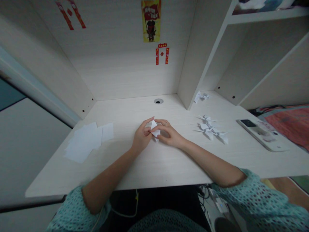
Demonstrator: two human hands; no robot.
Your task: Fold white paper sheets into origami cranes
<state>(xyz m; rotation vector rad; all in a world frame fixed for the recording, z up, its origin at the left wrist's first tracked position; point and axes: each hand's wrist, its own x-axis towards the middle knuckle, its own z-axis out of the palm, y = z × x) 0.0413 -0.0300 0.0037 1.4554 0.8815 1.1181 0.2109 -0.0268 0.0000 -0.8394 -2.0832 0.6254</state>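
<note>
Between my two hands is a small piece of folded white paper [155, 128], with a pointed top and a narrow tip showing underneath. My left hand [143, 133] grips its left side, thumb and fingers closed on it. From the right, my right hand [170, 132] pinches the same paper with curled fingers; a ring shows on one finger. Both hands are low over the middle of the desk [145, 170]. Parts of the folds are hidden behind the fingers.
Loose white paper sheets [82, 141] lie spread at the left. Several folded paper cranes [210, 129] sit to the right, with more folded paper [202, 96] by the shelf divider [205, 54]. A phone [262, 135] lies at the far right. A cable hole [158, 101] is at the back.
</note>
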